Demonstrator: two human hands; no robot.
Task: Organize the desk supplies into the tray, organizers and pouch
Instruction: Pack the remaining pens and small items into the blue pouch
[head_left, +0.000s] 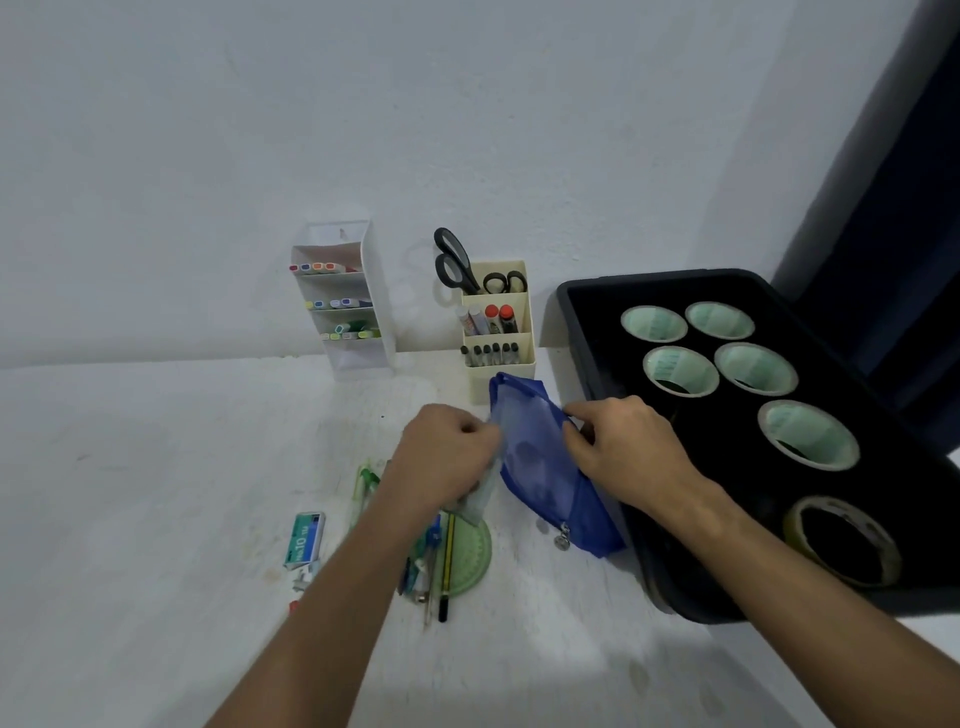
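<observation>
A blue zip pouch lies tilted on the white desk beside the black tray. My left hand grips a clear plastic item at the pouch's left edge. My right hand pinches the pouch's right edge near its zip. Several tape rolls sit in the tray. Below my left hand lie a green round protractor, pens and a pencil, a green pen and a staples box.
A white tiered organizer with markers stands at the wall. A cream organizer next to it holds scissors, glue sticks and small black items. A dark curtain hangs at the right. A small red item lies near the staples box.
</observation>
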